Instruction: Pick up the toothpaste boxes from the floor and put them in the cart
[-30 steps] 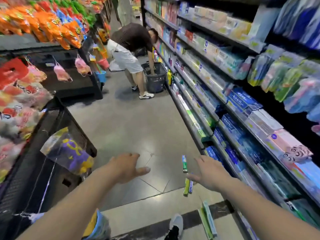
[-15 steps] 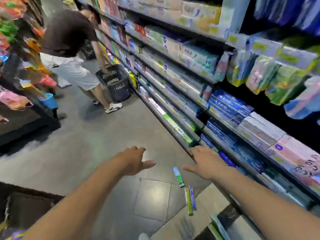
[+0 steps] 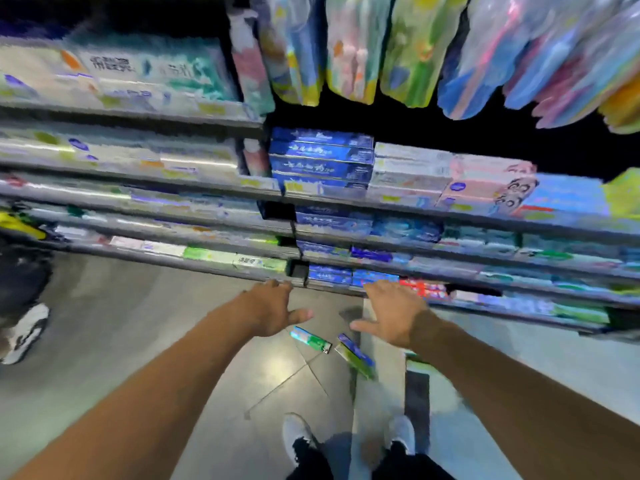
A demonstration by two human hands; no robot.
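Note:
Toothpaste boxes lie on the grey floor in front of the shelves. A green and white box (image 3: 310, 339) lies between my hands, and a green box with a blue box (image 3: 356, 355) lies just to its right. My left hand (image 3: 268, 308) hovers above the floor to the left of them, fingers relaxed, holding nothing. My right hand (image 3: 391, 311) hovers to their right with fingers spread, also holding nothing. The cart is out of view.
Shelves (image 3: 291, 199) packed with toothpaste boxes fill the upper half, with hanging packs above. My shoes (image 3: 298, 434) stand at the bottom. Another person's shoe (image 3: 27, 332) is at the far left. A dark floor strip (image 3: 417, 407) runs by my right foot.
The view has swung right to face the shelves head on. The other person and basket have slid out to the left. Both hands stay extended over the boxes.

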